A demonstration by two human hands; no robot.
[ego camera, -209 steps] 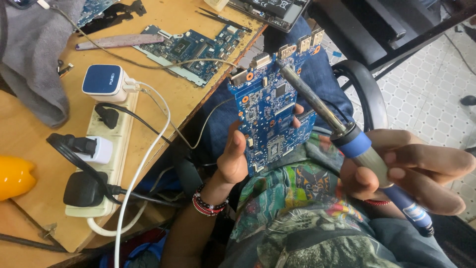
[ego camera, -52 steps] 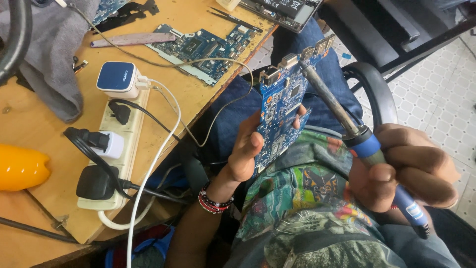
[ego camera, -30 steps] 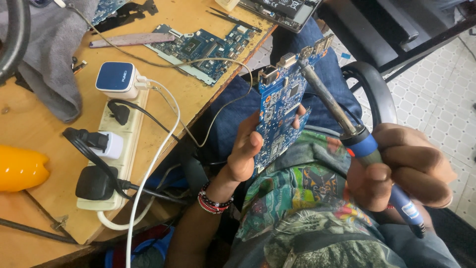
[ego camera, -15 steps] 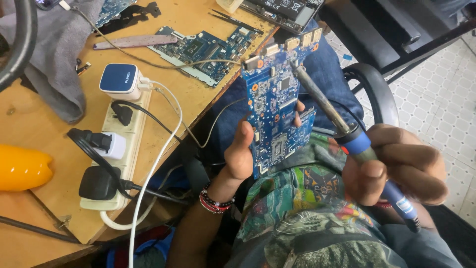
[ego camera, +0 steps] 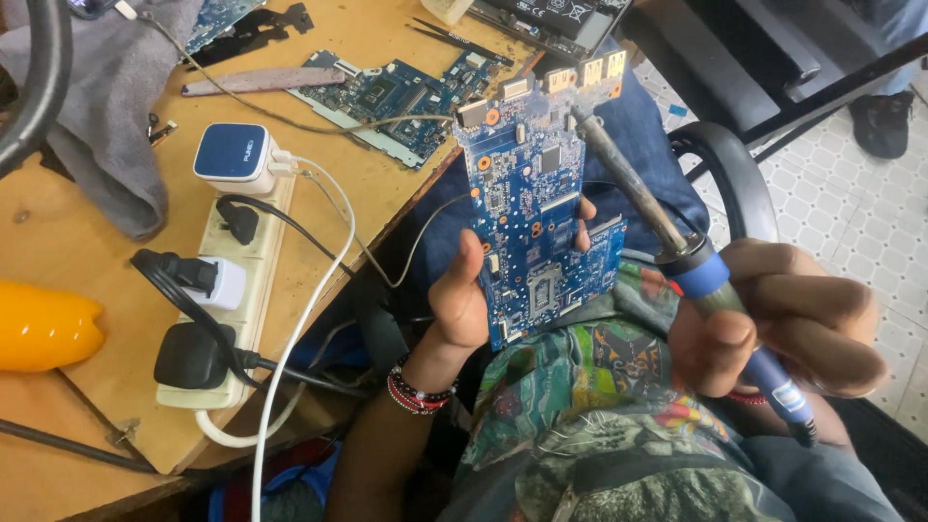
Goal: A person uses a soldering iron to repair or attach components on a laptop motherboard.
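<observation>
My left hand (ego camera: 462, 304) grips a blue circuit board (ego camera: 537, 198) from behind and holds it upright over my lap, its component side facing me. My right hand (ego camera: 788, 319) is closed around the blue handle of a soldering iron (ego camera: 677, 251). The iron's dark metal tip touches the board's upper right edge, near the row of metal ports. A beaded bracelet sits on my left wrist.
A wooden workbench (ego camera: 87, 387) lies to the left with a white power strip (ego camera: 232, 290) full of plugs, a blue and white charger (ego camera: 232, 155), another circuit board (ego camera: 396, 97), a grey cloth (ego camera: 106, 106) and a yellow object (ego camera: 43, 329). A black chair (ego camera: 735, 184) stands to the right.
The board has turned from edge-on to face me and sits a little higher. The soldering iron has stayed against its upper right edge.
</observation>
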